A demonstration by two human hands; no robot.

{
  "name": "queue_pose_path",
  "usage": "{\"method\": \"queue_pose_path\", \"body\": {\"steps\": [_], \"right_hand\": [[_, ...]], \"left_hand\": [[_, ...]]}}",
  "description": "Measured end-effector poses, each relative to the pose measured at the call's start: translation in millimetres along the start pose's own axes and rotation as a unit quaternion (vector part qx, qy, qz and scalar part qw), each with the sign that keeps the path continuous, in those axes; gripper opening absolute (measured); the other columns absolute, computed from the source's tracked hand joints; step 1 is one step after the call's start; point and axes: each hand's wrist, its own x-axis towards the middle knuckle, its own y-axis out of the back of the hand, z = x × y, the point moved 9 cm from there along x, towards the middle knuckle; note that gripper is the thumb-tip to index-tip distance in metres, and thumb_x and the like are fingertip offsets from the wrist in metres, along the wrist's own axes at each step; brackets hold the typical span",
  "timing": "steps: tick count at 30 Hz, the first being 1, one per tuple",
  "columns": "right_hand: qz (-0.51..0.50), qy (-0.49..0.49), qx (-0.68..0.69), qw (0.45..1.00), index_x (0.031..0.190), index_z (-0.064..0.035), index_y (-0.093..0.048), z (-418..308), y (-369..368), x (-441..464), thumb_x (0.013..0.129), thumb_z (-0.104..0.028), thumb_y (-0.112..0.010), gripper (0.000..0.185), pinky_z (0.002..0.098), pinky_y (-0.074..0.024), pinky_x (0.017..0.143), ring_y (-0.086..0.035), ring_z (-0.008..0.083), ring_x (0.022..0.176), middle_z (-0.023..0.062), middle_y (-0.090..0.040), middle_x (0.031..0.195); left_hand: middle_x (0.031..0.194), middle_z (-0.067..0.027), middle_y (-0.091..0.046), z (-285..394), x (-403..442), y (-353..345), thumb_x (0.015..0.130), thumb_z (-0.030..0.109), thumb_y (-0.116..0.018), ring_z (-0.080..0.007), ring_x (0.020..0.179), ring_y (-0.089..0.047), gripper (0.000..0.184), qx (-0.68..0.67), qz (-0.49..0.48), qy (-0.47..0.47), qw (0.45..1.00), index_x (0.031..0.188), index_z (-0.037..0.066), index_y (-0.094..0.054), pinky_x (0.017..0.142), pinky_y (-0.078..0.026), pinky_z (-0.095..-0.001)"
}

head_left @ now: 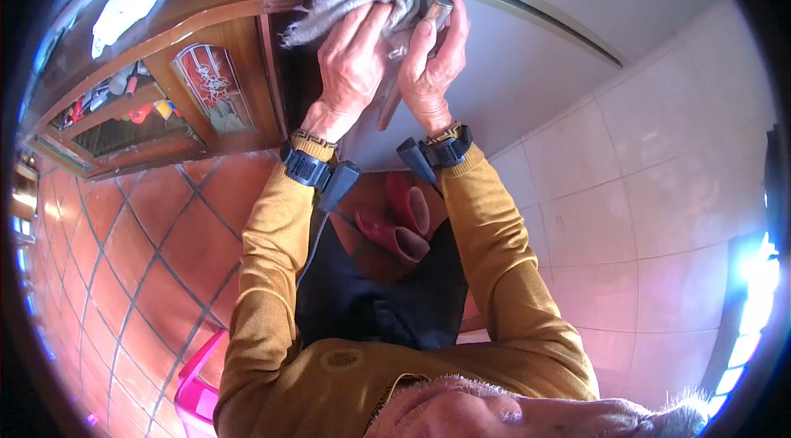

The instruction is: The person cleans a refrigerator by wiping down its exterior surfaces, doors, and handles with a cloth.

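My left hand is closed on a crumpled grey-white cloth, and its fingertips press into it. The cloth bunches against the side of a bar-shaped handle on the pale fridge door. My right hand wraps the upper part of that handle, thumb on one side and fingers on the other. The handle's lower end shows between my wrists; its middle is partly hidden by my hands.
A wooden cabinet with glass panes stands at left, a white cloth or paper on its top. Red boots stand on the tiled floor below my arms. A pink chair is at lower left; a tiled wall rises at right.
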Motion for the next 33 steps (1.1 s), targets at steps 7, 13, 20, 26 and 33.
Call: {"method": "queue_pose_path", "body": {"steps": [7, 13, 20, 26, 33], "right_hand": [[0.008, 0.042, -0.025, 0.999, 0.137, 0.0026, -0.045, -8, 0, 3, 0.095, -0.013, -0.052, 0.045, 0.0267, -0.0427, 0.063, -0.048, 0.0129, 0.069, 0.0083, -0.055, 0.097], [-0.002, 0.006, -0.015, 1.0, 0.137, 0.0023, -0.045, -4, 1, 2, 0.094, -0.013, -0.055, 0.046, 0.0336, -0.0443, 0.063, -0.05, 0.0223, 0.07, 0.0142, -0.056, 0.091], [-0.004, -0.007, -0.006, 1.0, 0.136, 0.0027, -0.046, -1, 0, -1, 0.093, -0.014, -0.055, 0.047, 0.0356, -0.0451, 0.065, -0.05, 0.0242, 0.071, 0.0156, -0.056, 0.092], [-0.011, -0.029, -0.008, 0.999, 0.137, 0.003, -0.045, 6, -2, -3, 0.093, -0.014, -0.055, 0.047, 0.0357, -0.0455, 0.068, -0.05, 0.0245, 0.074, 0.0155, -0.055, 0.093], [0.0, -0.022, 0.015, 1.0, 0.136, 0.0022, -0.045, 4, -1, -3, 0.094, -0.015, -0.056, 0.047, 0.0347, -0.0463, 0.068, -0.052, 0.0239, 0.075, 0.0156, -0.056, 0.095]], "left_hand": [[0.111, -0.0116, -0.065, -10, -38, 1, 0.074, -0.007, -0.062, -0.032, 0.101, -0.064, 0.042, 0.028, -0.04, 0.038, 0.998, 0.114, 0.004, -0.066, 0.086, -0.053, -0.0404], [0.11, -0.015, -0.065, -1, 5, -2, 0.074, -0.009, -0.062, -0.0339, 0.1, -0.064, 0.044, -0.022, -0.023, 0.019, 0.999, 0.116, 0.003, -0.063, 0.085, -0.053, -0.0397], [0.112, -0.0162, -0.065, -10, -28, 0, 0.074, -0.01, -0.058, -0.035, 0.104, -0.063, 0.045, -0.01, -0.029, 0.055, 0.998, 0.117, 0.001, -0.063, 0.091, -0.051, -0.0414], [0.112, -0.0193, -0.065, -9, -4, -1, 0.076, -0.011, -0.055, -0.0368, 0.105, -0.063, 0.044, -0.06, -0.025, 0.047, 0.997, 0.119, -0.002, -0.062, 0.092, -0.05, -0.0418], [0.112, -0.0189, -0.065, -17, -34, 1, 0.073, -0.009, -0.055, -0.0362, 0.107, -0.062, 0.045, -0.029, -0.033, 0.07, 0.997, 0.117, -0.001, -0.064, 0.094, -0.049, -0.0414]]}}
